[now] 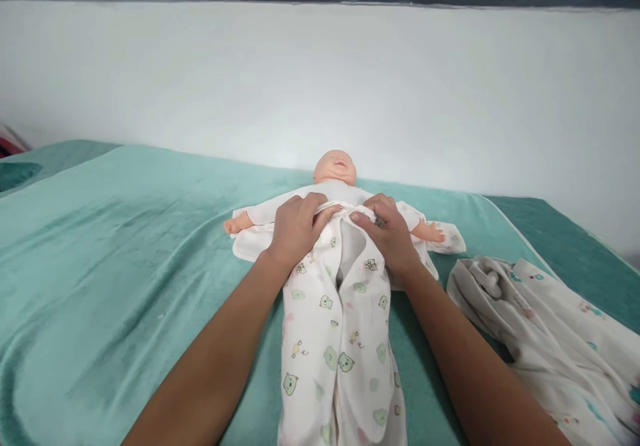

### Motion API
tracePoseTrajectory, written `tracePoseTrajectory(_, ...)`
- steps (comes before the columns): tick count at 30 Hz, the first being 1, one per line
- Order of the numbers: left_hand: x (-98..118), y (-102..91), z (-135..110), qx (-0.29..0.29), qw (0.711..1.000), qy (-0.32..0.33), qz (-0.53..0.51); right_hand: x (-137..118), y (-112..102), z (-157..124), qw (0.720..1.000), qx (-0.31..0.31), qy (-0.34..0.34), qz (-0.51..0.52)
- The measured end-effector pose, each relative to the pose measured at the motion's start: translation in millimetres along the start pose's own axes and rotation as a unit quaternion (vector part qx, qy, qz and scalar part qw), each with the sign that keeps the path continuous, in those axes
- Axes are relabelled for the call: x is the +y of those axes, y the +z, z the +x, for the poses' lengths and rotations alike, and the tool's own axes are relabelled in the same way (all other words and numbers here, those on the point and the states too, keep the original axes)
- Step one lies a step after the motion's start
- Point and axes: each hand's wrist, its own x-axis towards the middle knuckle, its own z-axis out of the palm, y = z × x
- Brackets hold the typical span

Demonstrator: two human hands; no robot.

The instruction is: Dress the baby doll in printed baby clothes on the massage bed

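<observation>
A baby doll (pixel 335 167) lies on its back, head away from me, arms spread to both sides. White baby trousers (pixel 334 339) printed with green bears cover its lower body and legs. My left hand (pixel 299 227) grips the waistband at the doll's belly, thumb pointing inward. On the other side of the waist my right hand (pixel 387 231) pinches the same waistband. Between the hands the fabric gapes in a fold. A white top (pixel 273 209) is on the doll's upper body, its loose panels spread out beside the trunk.
A crumpled white printed garment (pixel 525 326) lies at the right. Beneath everything is a light green blanket (pixel 125 286) with soft wrinkles, over a darker green cover (pixel 565 243). A white wall (pixel 310 79) stands behind the doll's head.
</observation>
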Motion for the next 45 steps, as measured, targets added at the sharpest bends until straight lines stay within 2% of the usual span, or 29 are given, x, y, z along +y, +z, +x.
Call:
tracePoseTrajectory(4, 1, -6.6, -3, -0.036, 0.999, -0.031, 0.021, 0, -5, -4, 0.999, -0.007, 0.027, -0.021)
tracePoseTrajectory(8, -6, -17.4, -16, -0.068, 0.995, -0.062, 0.042, 1, -15, -10, 0.995, -0.049, 0.087, -0.012)
tracePoseTrajectory(11, -15, -27.7, -31, -0.099, 0.990, -0.091, 0.033, 3, -22, -16, 0.994, -0.066, 0.076, -0.046)
tracePoseTrajectory(13, -20, -34.3, -40, -0.123, 0.987, -0.108, 0.000, 5, -27, -21, 0.994, -0.056, 0.046, -0.076)
tracePoseTrajectory(16, -24, -41.8, -51, -0.163, 0.974, -0.140, -0.073, 5, -32, -33, 0.997, -0.033, 0.024, -0.063)
tracePoseTrajectory(20, -23, -47.5, -56, -0.189, 0.952, -0.184, -0.156, -5, -35, -52, 0.997, 0.020, 0.027, -0.068)
tracePoseTrajectory(22, -23, -49.4, -56, -0.200, 0.943, -0.191, -0.185, -11, -35, -59, 0.996, 0.018, 0.055, -0.065)
tracePoseTrajectory(26, -27, -52.8, -55, -0.248, 0.918, -0.189, -0.245, -11, -36, -64, 0.983, -0.077, 0.164, 0.020)
tracePoseTrajectory(30, -33, -57.0, -57, -0.285, 0.891, -0.202, -0.291, -7, -49, -65, 0.962, -0.185, 0.181, 0.087)
tracePoseTrajectory(33, -35, -59.5, -60, -0.304, 0.874, -0.209, -0.317, -11, -59, -66, 0.945, -0.248, 0.196, 0.079)
tracePoseTrajectory(36, -35, -57.6, -63, -0.297, 0.873, -0.213, -0.324, -20, -60, -66, 0.941, -0.258, 0.216, 0.028)
tracePoseTrajectory(39, -35, -52.3, -65, -0.254, 0.888, -0.211, -0.320, -27, -54, -64, 0.946, -0.241, 0.216, 0.006)
tracePoseTrajectory(42, -35, -48.4, -66, -0.217, 0.903, -0.201, -0.312, -31, -47, -65, 0.952, -0.233, 0.199, -0.007)
tracePoseTrajectory(45, -34, -47.7, -66, -0.211, 0.908, -0.199, -0.302, -33, -42, -68, 0.960, -0.226, 0.166, -0.020)
